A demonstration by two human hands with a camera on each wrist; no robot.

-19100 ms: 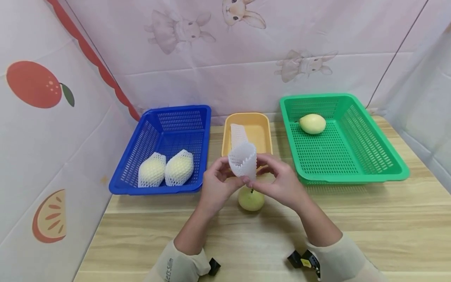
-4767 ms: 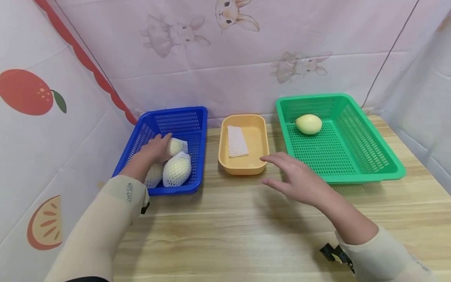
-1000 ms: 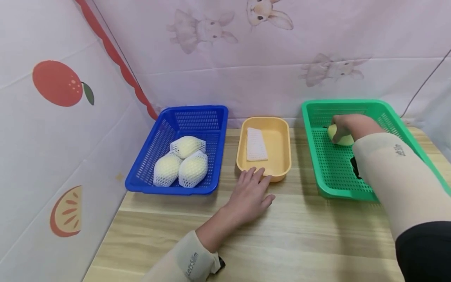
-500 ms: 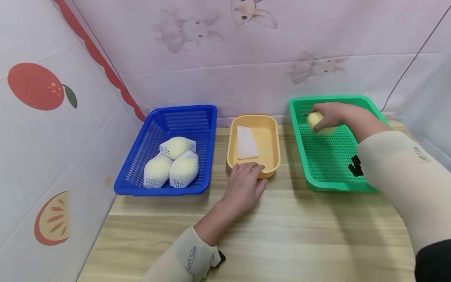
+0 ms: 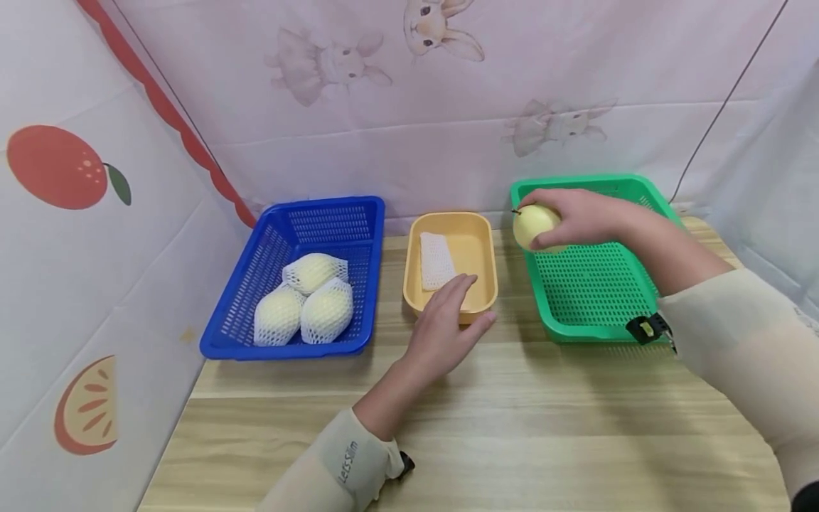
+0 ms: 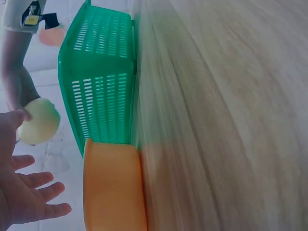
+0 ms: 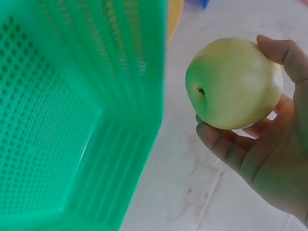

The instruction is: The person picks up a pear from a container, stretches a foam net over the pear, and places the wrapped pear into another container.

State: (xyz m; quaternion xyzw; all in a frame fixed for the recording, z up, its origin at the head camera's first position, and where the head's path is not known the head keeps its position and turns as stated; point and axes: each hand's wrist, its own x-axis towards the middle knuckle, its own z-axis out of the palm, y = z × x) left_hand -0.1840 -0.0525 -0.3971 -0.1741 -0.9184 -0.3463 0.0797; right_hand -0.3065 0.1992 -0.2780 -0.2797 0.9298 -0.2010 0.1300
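My right hand (image 5: 579,217) grips a pale yellow pear (image 5: 534,226) above the left rim of the green basket (image 5: 550,313). In the right wrist view the thumb and fingers curl round the pear (image 7: 233,84), held beside the basket's wall. My left hand (image 5: 441,331) hovers at the near end of the small orange tray (image 5: 476,267), fingers spread and holding nothing. A flat white foam net sleeve (image 5: 437,261) lies in that tray. The left wrist view shows the left hand (image 6: 29,187) with straight fingers, apart from the pear.
On the left stands a blue basket (image 5: 217,334) holding three pears (image 5: 327,311) in white foam nets. All the containers rest on a wooden table (image 5: 486,441), against a printed cloth backdrop (image 5: 441,156).
My right hand has lifted the pear from the green basket and carried it left, to the rim. My left hand has stayed by the orange tray, its fingers now raised a little.
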